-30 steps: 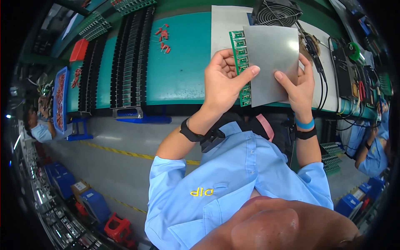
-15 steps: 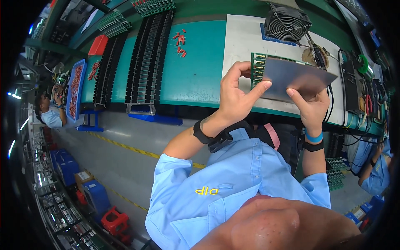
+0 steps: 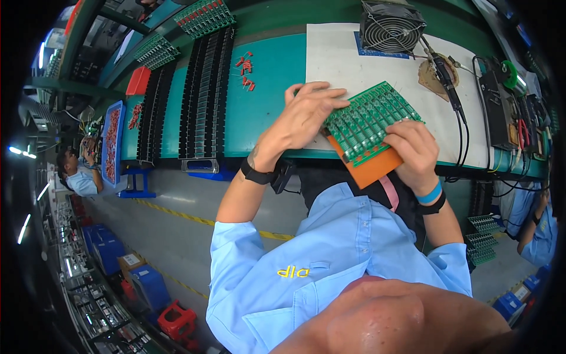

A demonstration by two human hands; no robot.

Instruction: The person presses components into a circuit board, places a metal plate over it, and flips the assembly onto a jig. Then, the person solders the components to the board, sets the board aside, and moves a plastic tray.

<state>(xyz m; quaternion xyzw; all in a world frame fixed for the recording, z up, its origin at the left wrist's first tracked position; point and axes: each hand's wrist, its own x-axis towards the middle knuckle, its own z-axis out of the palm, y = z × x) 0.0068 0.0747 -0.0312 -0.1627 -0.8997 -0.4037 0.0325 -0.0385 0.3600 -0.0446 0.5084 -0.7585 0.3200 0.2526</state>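
A green circuit board panel (image 3: 368,124), made of several joined strips, is tilted in front of me above the table's front edge. An orange-brown flat sheet (image 3: 364,170) lies under it and sticks out on the near side. My left hand (image 3: 303,115) grips the panel's left corner, its fingers over the edge and its thumb hidden. On the other side, my right hand (image 3: 414,150) is closed on the panel's near right edge, fingertips on top. Whether it also pinches the sheet is hidden.
A white sheet (image 3: 330,53) covers the table's right part, with a fan (image 3: 392,28) and a soldering iron (image 3: 445,76) on it. Red components (image 3: 246,68) lie left of it, near black slotted racks (image 3: 206,94). A blue tray (image 3: 112,141) stands far left; a co-worker (image 3: 79,171) sits beyond.
The panel and sheet have been turned over together: the grey plate face no longer shows, and the board now faces up. Both hands have shifted their grip, the left moving a little leftward.
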